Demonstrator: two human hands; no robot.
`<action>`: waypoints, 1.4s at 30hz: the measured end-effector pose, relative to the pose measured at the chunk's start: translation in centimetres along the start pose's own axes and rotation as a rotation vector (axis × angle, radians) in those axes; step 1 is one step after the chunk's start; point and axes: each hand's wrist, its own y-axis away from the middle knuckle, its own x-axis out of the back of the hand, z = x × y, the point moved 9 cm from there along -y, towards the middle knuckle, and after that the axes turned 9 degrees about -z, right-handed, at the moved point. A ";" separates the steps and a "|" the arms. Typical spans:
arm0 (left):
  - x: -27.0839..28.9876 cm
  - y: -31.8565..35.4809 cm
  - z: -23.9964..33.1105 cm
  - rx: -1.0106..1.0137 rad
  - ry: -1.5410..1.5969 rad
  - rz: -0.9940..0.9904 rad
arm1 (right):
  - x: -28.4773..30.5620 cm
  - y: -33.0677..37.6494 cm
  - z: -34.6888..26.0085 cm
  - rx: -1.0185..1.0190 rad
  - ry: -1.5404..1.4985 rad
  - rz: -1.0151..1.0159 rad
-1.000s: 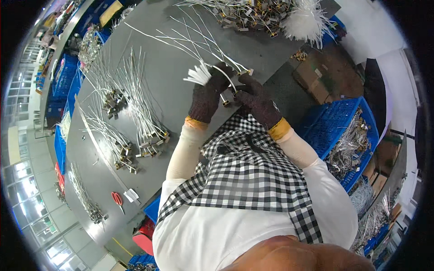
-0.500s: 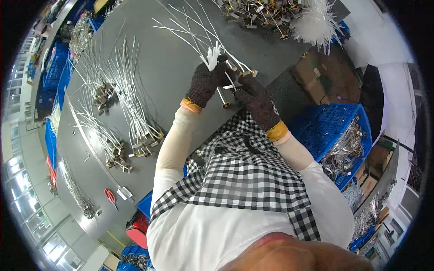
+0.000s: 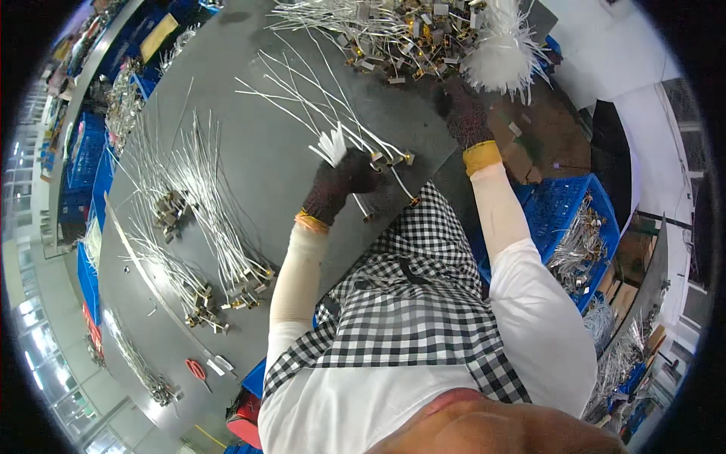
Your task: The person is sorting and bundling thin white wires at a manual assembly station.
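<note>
Taking the heap of wired parts (image 3: 412, 34) as landmark, the gloved left hand (image 3: 344, 181) on its near side is closed around white tubes (image 3: 330, 145), presumably bunched to keep them together, while loose wired pieces (image 3: 409, 158) lie beside that hand on the counter (image 3: 272, 174), metal ends toward the wearer, apparently for easy reach. The gloved right hand (image 3: 463, 113) is at the heap's near edge (whether it grasps anything cannot be told); no brand, label or writing is legible.
</note>
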 end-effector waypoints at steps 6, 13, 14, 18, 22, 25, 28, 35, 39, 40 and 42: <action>-4.9 -1.5 0.8 -0.148 -0.502 -0.119 | -0.8 8.0 -2.1 0.103 0.644 -0.265; -11.2 -9.0 -2.0 -0.270 0.340 -0.427 | 9.8 23.2 2.4 0.012 1.021 -0.238; -10.7 -9.7 -2.5 -0.192 0.562 -0.330 | 9.6 25.2 2.4 -0.111 0.975 -0.270; -10.5 -11.4 -3.1 -0.164 0.800 -0.285 | 16.5 34.6 5.6 -0.105 1.416 -0.615; -7.9 -8.8 -2.0 -0.187 0.662 -0.153 | 25.9 40.4 10.0 -0.424 0.780 -0.399; -4.2 -6.9 0.7 -0.360 0.675 -0.213 | 22.3 39.1 9.1 -0.466 1.076 -0.553; -1.5 -6.3 3.0 -0.402 0.581 -0.248 | 22.4 37.7 11.0 -0.398 1.185 -0.610; -0.4 -1.0 6.9 -0.343 0.550 -0.099 | 20.1 36.1 9.4 -0.517 0.686 -0.372; -0.1 -1.4 6.7 -0.333 0.505 -0.190 | 17.8 36.8 7.6 -0.550 0.714 -0.343; -0.1 -1.6 6.6 -0.320 0.528 -0.205 | 18.0 37.0 7.5 -0.549 0.716 -0.333; -0.7 -1.6 6.7 -0.334 0.526 -0.199 | 18.1 37.3 7.9 -0.575 0.670 -0.353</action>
